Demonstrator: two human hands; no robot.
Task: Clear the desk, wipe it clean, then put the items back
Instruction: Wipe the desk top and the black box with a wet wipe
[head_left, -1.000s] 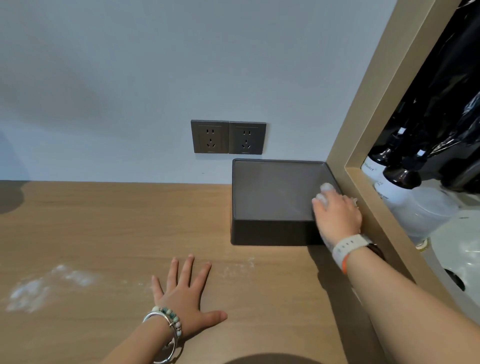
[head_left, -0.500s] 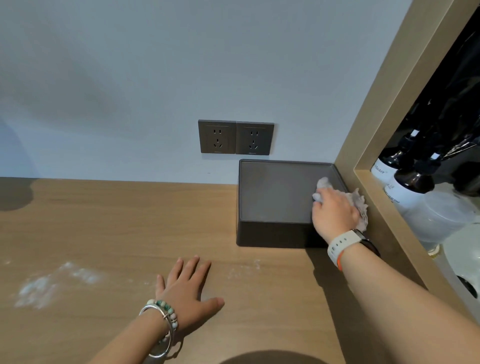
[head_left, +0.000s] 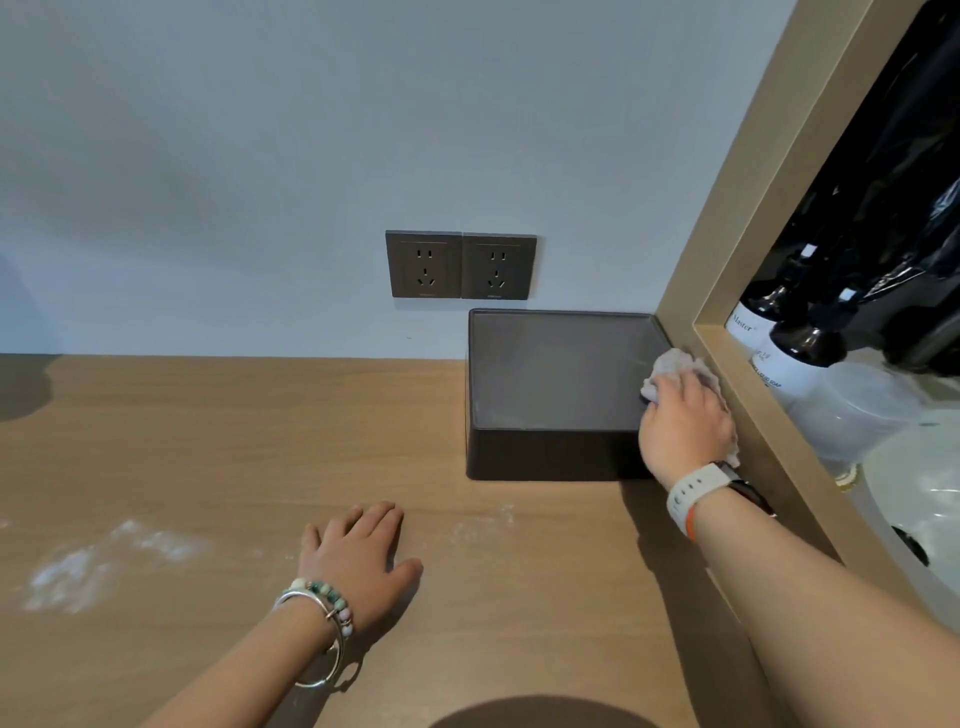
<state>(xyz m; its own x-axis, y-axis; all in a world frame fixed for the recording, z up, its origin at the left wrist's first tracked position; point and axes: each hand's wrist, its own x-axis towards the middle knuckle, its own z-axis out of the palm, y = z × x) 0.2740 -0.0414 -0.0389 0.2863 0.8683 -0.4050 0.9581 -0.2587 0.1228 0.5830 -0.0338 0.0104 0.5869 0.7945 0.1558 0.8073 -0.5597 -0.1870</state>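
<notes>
Our right hand (head_left: 685, 434) is clutching a crumpled white cloth (head_left: 670, 366), wiping the dark square box (head_left: 550, 374); our left hand (head_left: 358, 556) is lying flat, relaxed. White powder smears (head_left: 72, 571) are probably waiting next.

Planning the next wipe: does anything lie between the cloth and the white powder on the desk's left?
Yes: the left hand rests flat on the desk, roughly between the cloth on the box and the powder.
</notes>
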